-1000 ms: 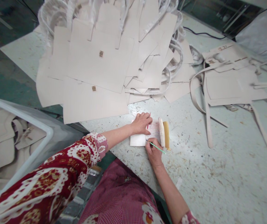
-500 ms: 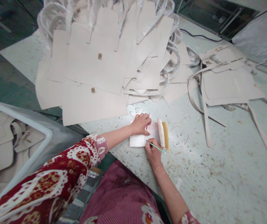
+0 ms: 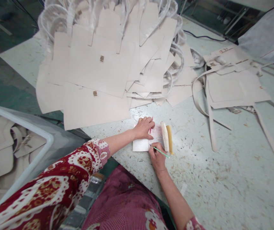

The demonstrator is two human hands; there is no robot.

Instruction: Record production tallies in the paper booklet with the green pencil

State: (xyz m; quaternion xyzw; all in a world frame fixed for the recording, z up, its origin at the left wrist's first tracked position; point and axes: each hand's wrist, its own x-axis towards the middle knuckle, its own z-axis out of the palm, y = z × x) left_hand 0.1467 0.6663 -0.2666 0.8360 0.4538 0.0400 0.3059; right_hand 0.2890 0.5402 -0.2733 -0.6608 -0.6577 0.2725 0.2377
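Head view: left hand (image 3: 144, 127) lies flat, fingers together, on small notepad (image 3: 151, 138) near worktop (image 3: 223, 166) front edge. Right hand (image 3: 157, 157) fingers pinch green pen (image 3: 161, 152), tip on page. Beige panel pile (image 3: 103, 70) at far-left corner.

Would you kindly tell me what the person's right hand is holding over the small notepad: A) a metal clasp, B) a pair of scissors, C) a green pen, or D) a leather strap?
C: the right hand grips a thin green pen with its tip on the notepad, which the left hand presses flat on the table.
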